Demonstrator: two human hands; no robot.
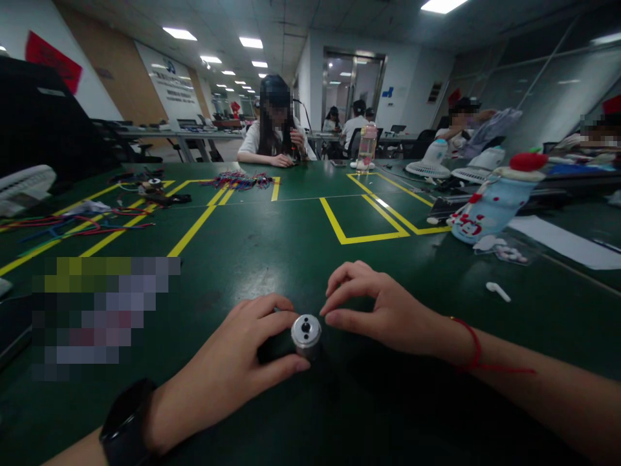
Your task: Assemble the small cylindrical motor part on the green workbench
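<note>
A small silver metal cylinder [306,332] with a dark hole in its top face stands on the green table [291,259], joined to a dark body partly hidden under my palm. My left hand [237,372] curls around it, thumb and fingers gripping its side; a black watch is on that wrist. My right hand [376,307] hovers just right of the cylinder, fingertips pinched together close to its top edge. Whether they touch it I cannot tell. A red string circles my right wrist.
Yellow tape lines [359,223] mark boxes on the table. Coloured wires [82,223] lie at left, a blue plush toy [490,204] and white paper [563,243] at right, a small white piece [498,291] nearby. A person [274,126] sits opposite, others behind.
</note>
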